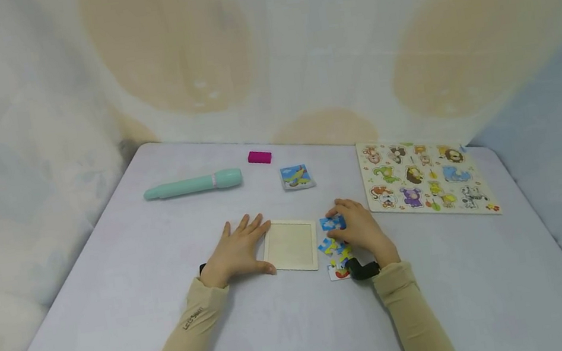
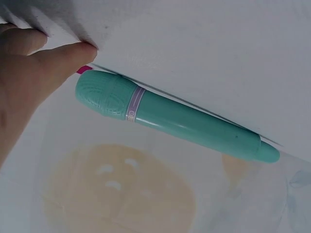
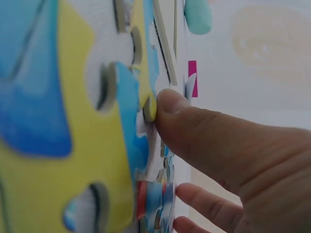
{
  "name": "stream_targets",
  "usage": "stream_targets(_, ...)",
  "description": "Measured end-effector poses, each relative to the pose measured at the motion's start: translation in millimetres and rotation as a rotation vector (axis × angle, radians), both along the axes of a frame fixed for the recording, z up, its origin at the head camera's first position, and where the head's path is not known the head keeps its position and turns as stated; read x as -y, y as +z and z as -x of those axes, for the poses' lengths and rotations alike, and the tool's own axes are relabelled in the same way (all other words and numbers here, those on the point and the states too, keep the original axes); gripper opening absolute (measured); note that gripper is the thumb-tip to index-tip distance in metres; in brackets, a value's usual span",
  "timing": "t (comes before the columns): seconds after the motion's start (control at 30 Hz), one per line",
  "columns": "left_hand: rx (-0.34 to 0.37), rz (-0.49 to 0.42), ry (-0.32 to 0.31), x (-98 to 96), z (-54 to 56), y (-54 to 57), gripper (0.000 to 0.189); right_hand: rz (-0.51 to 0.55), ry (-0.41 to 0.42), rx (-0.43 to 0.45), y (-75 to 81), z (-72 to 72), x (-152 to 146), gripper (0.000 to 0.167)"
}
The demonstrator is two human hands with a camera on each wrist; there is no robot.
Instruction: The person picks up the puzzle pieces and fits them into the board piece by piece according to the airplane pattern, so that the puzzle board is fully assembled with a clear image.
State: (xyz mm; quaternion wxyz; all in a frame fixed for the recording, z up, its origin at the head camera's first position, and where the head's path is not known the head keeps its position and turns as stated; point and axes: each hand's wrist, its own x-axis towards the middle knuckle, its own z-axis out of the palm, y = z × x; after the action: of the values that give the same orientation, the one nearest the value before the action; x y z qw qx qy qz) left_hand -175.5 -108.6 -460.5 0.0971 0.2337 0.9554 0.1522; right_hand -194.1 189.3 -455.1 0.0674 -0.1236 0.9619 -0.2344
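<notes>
In the head view, my left hand lies with fingers spread at the left side of a shallow square wooden puzzle frame, thumb and index fingertip at its edge. Several jigsaw pieces in blue, yellow and red lie just right of it. My right hand is over the upper pieces, partly covering them. The right wrist view shows the thumb tip against the edge of a yellow and blue piece, with other fingers lower down at a red and blue piece.
A teal toy microphone lies at the back left. Behind the puzzle frame are a magenta block and a small square airplane picture. An animal puzzle board lies at the back right. Patterned cloth hangs behind the table.
</notes>
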Motion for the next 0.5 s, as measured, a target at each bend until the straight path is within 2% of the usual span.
stream_targets(0.23, 0.020, 0.019, 0.007, 2.1, -2.5, -2.7, 0.110, 0.003, 0.009, 0.016, -2.6, -2.4, 1.7, 0.039)
stream_targets(0.5, -0.005, 0.004, 0.000, -1.2, -1.4, 1.0, 0.110, 0.033, -0.029, 0.022, -0.9, -1.3, 1.3, 0.039)
